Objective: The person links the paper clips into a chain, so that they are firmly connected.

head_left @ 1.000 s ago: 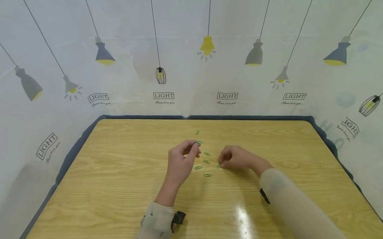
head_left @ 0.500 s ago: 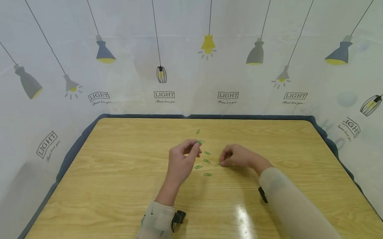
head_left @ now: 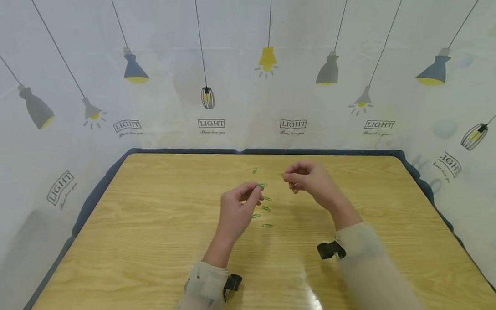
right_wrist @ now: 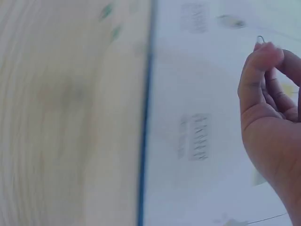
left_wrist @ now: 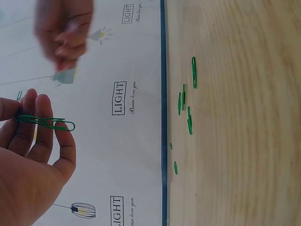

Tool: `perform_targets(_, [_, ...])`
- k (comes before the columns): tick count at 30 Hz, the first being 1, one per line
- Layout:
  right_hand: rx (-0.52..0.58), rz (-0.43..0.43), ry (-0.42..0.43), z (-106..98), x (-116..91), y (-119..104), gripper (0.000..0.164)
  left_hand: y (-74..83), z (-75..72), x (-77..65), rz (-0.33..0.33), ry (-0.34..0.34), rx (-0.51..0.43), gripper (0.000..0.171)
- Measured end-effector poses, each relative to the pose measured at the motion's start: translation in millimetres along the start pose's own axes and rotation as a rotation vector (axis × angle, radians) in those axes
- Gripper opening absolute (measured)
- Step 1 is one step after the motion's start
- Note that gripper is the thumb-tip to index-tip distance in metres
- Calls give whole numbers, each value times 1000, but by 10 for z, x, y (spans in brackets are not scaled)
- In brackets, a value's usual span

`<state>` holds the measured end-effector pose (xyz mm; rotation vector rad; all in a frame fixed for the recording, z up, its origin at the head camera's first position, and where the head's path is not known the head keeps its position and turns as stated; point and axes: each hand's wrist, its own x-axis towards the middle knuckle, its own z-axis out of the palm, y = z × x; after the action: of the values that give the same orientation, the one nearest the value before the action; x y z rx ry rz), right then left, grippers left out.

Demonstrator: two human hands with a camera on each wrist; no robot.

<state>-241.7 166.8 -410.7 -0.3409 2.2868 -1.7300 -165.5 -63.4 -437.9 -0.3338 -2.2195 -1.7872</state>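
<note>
My left hand (head_left: 237, 213) pinches a short chain of linked green paper clips (left_wrist: 60, 125) between thumb and fingers, raised above the table. Part of that chain is hidden behind the thumb. To the right and a little farther back, my right hand (head_left: 312, 182) pinches a single paper clip (right_wrist: 260, 37), of which only a looped end sticks out past the fingertips. The two hands are apart. Several loose green paper clips (left_wrist: 194, 73) lie on the tabletop, mostly just right of and below the left hand in the head view; one clip (head_left: 254, 170) lies farther back.
A wood-grain table (head_left: 147, 224) spreads under both hands, with a dark blue border (head_left: 182, 151) along its far and side edges. Behind it hangs a pale backdrop (head_left: 244, 31) printed with lamps. Black wrist straps sit on both sleeves.
My right hand has picked up a paper clip from the table and risen away from me, up to about the left hand's height. The left hand has shifted slightly right, still holding the chain.
</note>
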Motion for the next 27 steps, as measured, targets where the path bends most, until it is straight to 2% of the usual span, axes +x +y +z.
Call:
perform_targets(4, [116, -122, 66, 186, -200, -208, 23, -6, 8, -16, 8, -8, 3, 21])
perform_targets(7, [177, -196, 101, 336, -338, -247, 22, 10, 10, -23, 18, -1, 7, 21])
perform_targets(10, [199, -232, 134, 465, -465, -234, 23, 22, 9, -24, 31, 5, 15, 21])
perform_targets(14, [176, -235, 212, 583, -595, -190, 22, 31, 9, -30, 57, 0, 27, 21])
perform_targets(19, [161, -213, 300, 632, -661, -163, 21, 34, 15, -39, 95, -10, 65, 21])
perform_targets(27, [149, -220, 314, 664, -670, -218, 20, 40, 39, -48, 265, -11, 142, 17])
